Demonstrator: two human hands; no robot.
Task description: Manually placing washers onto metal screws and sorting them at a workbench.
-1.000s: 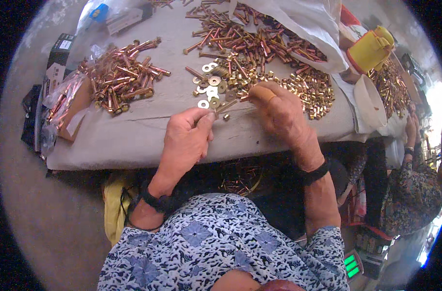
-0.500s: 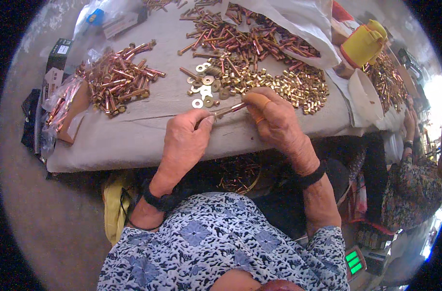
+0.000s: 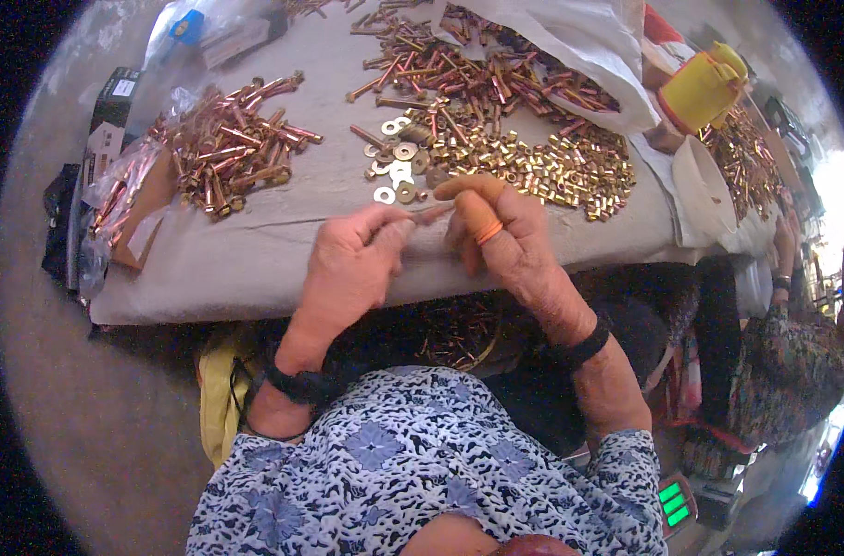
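Between my two hands, just above the near part of the table, is a copper-coloured bolt (image 3: 430,214). My left hand (image 3: 349,264) is closed, pinching one end of it between thumb and forefinger. My right hand (image 3: 514,236), with orange covers on thumb and forefinger, curls around the bolt's other end; the fingers are slightly blurred and hide the tip. Right beyond the hands lie flat washers (image 3: 400,173), silvery and brass-coloured. A heap of short brass-coloured sleeves (image 3: 570,171) spreads to the right of them.
Piles of bolts lie at the left (image 3: 232,148) and far middle (image 3: 477,69) of the cloth-covered table (image 3: 255,269). A white sheet (image 3: 589,37) partly covers the far pile. At right stand a yellow container (image 3: 704,88) and a white bowl (image 3: 700,190). Another person's sleeve (image 3: 783,371) is beyond.
My right hand has shifted slightly left along the bolt, its forefinger now reaching forward over the end. My left hand keeps its pinch. The view has shifted slightly.
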